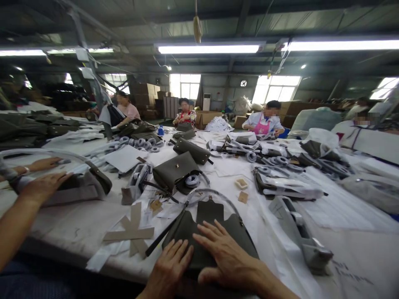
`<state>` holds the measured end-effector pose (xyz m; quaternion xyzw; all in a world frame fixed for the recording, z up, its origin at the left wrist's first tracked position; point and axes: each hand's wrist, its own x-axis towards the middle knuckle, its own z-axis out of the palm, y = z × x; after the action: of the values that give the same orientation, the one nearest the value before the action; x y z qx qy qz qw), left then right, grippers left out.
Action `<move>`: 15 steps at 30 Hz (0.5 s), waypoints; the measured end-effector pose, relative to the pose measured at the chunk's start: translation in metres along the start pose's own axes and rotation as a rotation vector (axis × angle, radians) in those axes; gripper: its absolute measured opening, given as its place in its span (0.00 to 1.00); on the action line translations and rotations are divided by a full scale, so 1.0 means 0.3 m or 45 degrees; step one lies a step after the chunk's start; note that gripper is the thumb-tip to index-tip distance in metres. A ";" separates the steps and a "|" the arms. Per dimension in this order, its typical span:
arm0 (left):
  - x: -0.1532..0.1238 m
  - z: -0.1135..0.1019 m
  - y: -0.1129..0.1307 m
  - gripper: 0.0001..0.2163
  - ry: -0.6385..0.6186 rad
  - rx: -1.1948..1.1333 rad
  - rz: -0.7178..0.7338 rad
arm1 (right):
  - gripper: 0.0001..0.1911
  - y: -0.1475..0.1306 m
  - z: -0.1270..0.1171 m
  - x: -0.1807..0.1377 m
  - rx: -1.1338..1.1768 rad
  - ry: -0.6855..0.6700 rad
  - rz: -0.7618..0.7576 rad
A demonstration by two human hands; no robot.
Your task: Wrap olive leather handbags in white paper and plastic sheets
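Observation:
A dark olive handbag (215, 214) lies flat on the white table (77, 226) right in front of me, its plastic-wrapped handle (199, 193) arching away from me. My left hand (170, 268) rests on the bag's near left corner with its fingers flat and together. Beside it, my right hand (227, 257) lies spread on the bag's front, thumb at the near edge. Neither hand holds anything else.
Crossed cardboard strips (132, 232) lie left of the bag. Another olive bag (177, 170) and rolls of tape sit behind it. A co-worker's hands (43, 185) rest on a grey bag (77, 189) at left. A grey wrapped piece (299, 232) lies at right. Several people (264, 120) work across the table.

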<state>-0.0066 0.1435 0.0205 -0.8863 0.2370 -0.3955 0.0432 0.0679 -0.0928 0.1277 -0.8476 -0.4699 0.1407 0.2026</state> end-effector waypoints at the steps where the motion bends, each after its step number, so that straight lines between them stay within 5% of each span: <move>1: -0.014 0.016 0.004 0.21 0.052 0.014 0.000 | 0.45 0.011 0.010 0.009 -0.018 -0.051 -0.068; 7: 0.009 -0.016 0.006 0.15 -0.095 0.088 0.127 | 0.37 0.162 0.191 0.050 -0.152 -0.124 -0.160; 11: 0.202 -0.040 0.045 0.20 -0.242 -0.245 -0.016 | 0.30 0.186 0.281 0.059 -0.306 0.083 -0.178; 15: 0.385 0.043 0.099 0.21 -0.132 -0.472 -0.077 | 0.34 0.139 0.223 0.027 -0.418 0.211 -0.223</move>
<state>0.0576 0.0633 0.0826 -0.9049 0.2766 -0.3002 -0.1204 0.0742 -0.0915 0.0488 -0.8337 -0.5402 -0.0260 0.1111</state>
